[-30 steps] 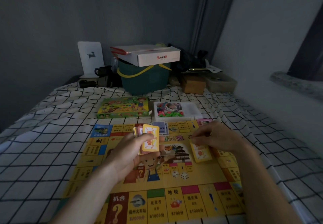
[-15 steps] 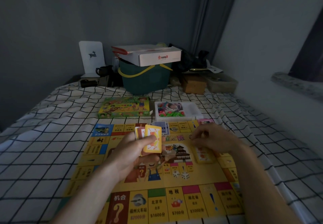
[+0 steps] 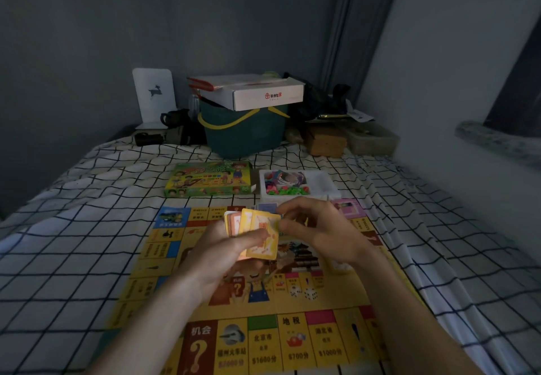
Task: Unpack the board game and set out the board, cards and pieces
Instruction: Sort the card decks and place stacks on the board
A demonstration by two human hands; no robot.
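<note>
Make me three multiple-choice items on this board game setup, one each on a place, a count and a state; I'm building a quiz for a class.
1. Where does the green game box lie?
A. On the checked sheet beyond the board
B. On the board's centre
C. In the bucket

2. How many white dice lie on the board?
A. One
B. Two
C. Four

3. What is the left hand doing?
A. Resting flat on the sheet
B. Holding a fanned stack of cards
C. Lifting the box

Answers:
1 A, it sits past the board's far edge, beside the white tray.
2 B, a pair shows near the centre.
3 B, its fingers wrap the cards, which the right hand touches.
</note>
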